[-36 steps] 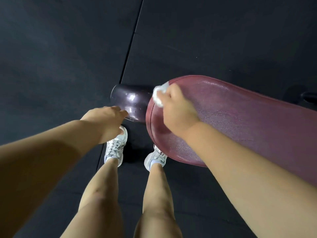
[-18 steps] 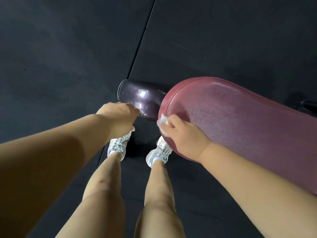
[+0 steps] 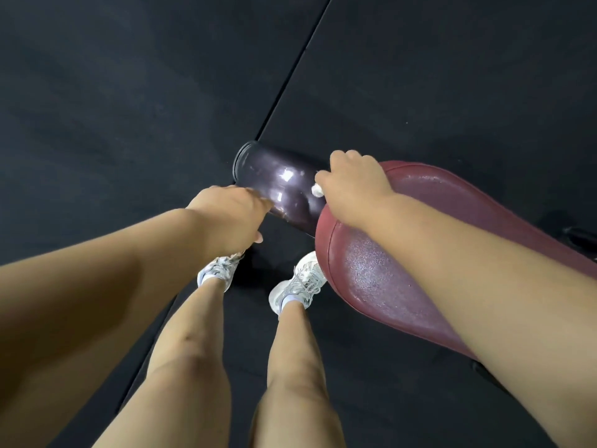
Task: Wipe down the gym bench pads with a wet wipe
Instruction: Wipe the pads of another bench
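While loose against the roller pad (image 3: 278, 185), left hand (image 3: 226, 216) empty; right hand (image 3: 353, 185) tight around wet wipe (image 3: 317, 190).

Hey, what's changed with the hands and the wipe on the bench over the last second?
The right hand, gripping the white wet wipe, swept round the rounded end of the maroon vinyl bench pad. It went from the tip down the near rim, then back up to the tip, and is now against the dark glossy roller pad. The left hand stayed on that roller's near end.

Two pads (image 3: 387, 273), one wipe (image 3: 317, 190), two shoes (image 3: 302, 282)
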